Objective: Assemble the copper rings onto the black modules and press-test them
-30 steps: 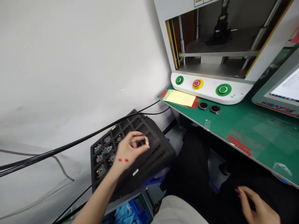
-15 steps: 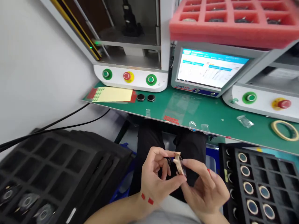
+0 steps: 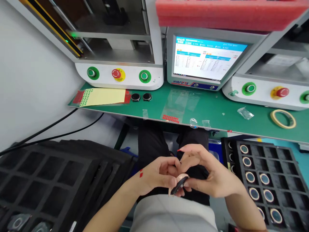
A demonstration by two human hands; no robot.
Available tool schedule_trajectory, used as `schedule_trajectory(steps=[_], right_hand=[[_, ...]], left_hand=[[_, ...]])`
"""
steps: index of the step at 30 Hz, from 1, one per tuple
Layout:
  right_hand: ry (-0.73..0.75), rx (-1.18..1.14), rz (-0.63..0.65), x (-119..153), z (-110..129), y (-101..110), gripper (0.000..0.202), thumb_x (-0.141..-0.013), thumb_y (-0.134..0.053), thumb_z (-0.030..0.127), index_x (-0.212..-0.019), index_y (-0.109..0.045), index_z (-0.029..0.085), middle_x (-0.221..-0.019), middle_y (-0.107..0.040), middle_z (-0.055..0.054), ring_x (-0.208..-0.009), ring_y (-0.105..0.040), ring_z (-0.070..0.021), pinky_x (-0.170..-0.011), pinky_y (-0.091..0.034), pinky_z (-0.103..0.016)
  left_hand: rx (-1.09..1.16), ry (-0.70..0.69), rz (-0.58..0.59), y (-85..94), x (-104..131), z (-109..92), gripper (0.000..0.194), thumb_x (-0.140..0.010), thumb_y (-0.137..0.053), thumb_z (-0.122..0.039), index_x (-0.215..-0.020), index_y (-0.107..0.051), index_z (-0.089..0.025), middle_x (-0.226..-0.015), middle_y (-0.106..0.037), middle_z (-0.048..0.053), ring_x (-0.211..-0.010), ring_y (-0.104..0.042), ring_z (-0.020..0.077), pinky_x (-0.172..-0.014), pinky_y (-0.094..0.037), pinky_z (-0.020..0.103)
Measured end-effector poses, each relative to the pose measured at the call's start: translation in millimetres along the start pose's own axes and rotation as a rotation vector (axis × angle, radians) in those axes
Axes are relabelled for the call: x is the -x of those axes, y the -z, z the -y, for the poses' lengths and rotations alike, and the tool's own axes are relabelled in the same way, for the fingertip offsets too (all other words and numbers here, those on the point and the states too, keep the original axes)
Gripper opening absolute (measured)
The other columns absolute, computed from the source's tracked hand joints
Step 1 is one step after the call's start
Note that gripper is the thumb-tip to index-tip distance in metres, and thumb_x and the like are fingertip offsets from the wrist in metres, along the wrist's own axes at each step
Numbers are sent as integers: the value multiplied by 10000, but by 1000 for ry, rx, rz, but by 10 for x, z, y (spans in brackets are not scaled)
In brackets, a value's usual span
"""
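Near my lap, a small gold and black watch case [image 3: 180,183] is tilted between my two hands. My left hand [image 3: 160,175] has its fingers closed on the case's left side, thumb on the near edge. From the right, my right hand [image 3: 207,170] pinches the case with its thumb, and its bent fingers meet my left fingertips. A bit of red sticks to a right fingertip. Two small red stickers [image 3: 141,174] are on my left wrist. Fingers hide part of the case.
A green bench [image 3: 210,112] holds two dark watch cases [image 3: 147,96], a yellow sticker sheet [image 3: 103,96], red stickers [image 3: 170,118] and a tape roll [image 3: 283,119]. Behind stand button panels and a screen [image 3: 207,61]. Black trays flank me, left [image 3: 62,190] and right [image 3: 272,180].
The case has turned so its dark side faces up, and it sits lower and further left. My right hand has risen and curled over it. The head view has shifted.
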State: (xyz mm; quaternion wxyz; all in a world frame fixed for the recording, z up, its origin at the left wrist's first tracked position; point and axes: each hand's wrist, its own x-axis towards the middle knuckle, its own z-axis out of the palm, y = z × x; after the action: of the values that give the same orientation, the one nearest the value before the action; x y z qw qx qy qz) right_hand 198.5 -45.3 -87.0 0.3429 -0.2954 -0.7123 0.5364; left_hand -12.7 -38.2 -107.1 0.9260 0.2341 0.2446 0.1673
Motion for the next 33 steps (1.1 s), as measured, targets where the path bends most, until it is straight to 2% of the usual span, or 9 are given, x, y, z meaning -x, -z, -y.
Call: schedule_trajectory(steps=[2,3,5,7,9,13,18,22,33], right_hand=[[-7,-8,32,-25,18,23,640,-879,-629,94,-1409,-325,284,-937,-717,18,-896,-694,-129,-839,-587,-312],[-9,2,-19,-25,24,17,628,-872,-638,89,-1396,-352,284,-976,-717,7,-921,-693,-133,-857,-582,-320],[-9,25,-237,-3,35,-32,561,-853,-671,96,-1335,-452,283,-1027,-703,-15,-952,-678,-149,-873,-570,-333],[-19,-18,-467,33,59,-116,385,-840,-695,107,-1171,-586,270,-959,-691,-15,-891,-662,-146,-819,-562,-301],[-71,-167,-535,67,97,-209,186,-848,-690,113,-969,-648,248,-815,-668,6,-763,-639,-121,-715,-545,-248],[-288,-471,-398,95,161,-325,71,-846,-702,169,-818,-657,216,-702,-639,22,-579,-569,-78,-553,-482,-193],[-444,-481,-321,74,172,-312,78,-830,-719,197,-767,-673,195,-684,-652,14,-592,-572,-77,-580,-467,-189],[-486,-466,-255,51,171,-284,92,-837,-713,219,-757,-674,195,-667,-637,17,-618,-551,-86,-594,-444,-202],[-453,-399,-209,18,192,-228,105,-830,-705,182,-739,-654,194,-675,-636,37,-627,-518,-75,-594,-422,-194]], left_hand=[[18,-4,-15,9,-15,2,436,-590,-914,-356,-872,-656,-146,-759,-731,56,-700,-721,170,-636,-556,220],[28,-26,-24,7,-19,2,444,-588,-918,-323,-915,-672,-152,-768,-732,49,-735,-728,176,-668,-565,226],[47,-118,-60,-12,-20,1,532,-603,-915,-282,-1071,-687,-172,-847,-751,58,-814,-739,187,-736,-576,238],[69,-237,-108,-50,-13,1,585,-633,-901,-270,-1170,-684,-188,-953,-760,76,-855,-743,187,-761,-580,227],[82,-333,-152,-95,-4,1,510,-669,-880,-261,-1147,-714,-195,-1016,-757,74,-873,-742,178,-753,-585,199],[70,-416,-200,-153,8,17,427,-695,-859,-207,-1104,-738,-227,-1042,-751,38,-782,-733,128,-684,-609,181],[59,-446,-264,-159,1,65,444,-650,-875,-143,-1063,-747,-245,-1059,-748,21,-813,-735,138,-688,-636,222],[33,-473,-285,-154,-13,82,488,-595,-898,-121,-1044,-754,-246,-1043,-757,29,-879,-739,166,-677,-633,206],[5,-479,-312,-175,-53,81,516,-533,-921,-102,-1003,-770,-252,-998,-778,18,-720,-743,109,-671,-610,149]])
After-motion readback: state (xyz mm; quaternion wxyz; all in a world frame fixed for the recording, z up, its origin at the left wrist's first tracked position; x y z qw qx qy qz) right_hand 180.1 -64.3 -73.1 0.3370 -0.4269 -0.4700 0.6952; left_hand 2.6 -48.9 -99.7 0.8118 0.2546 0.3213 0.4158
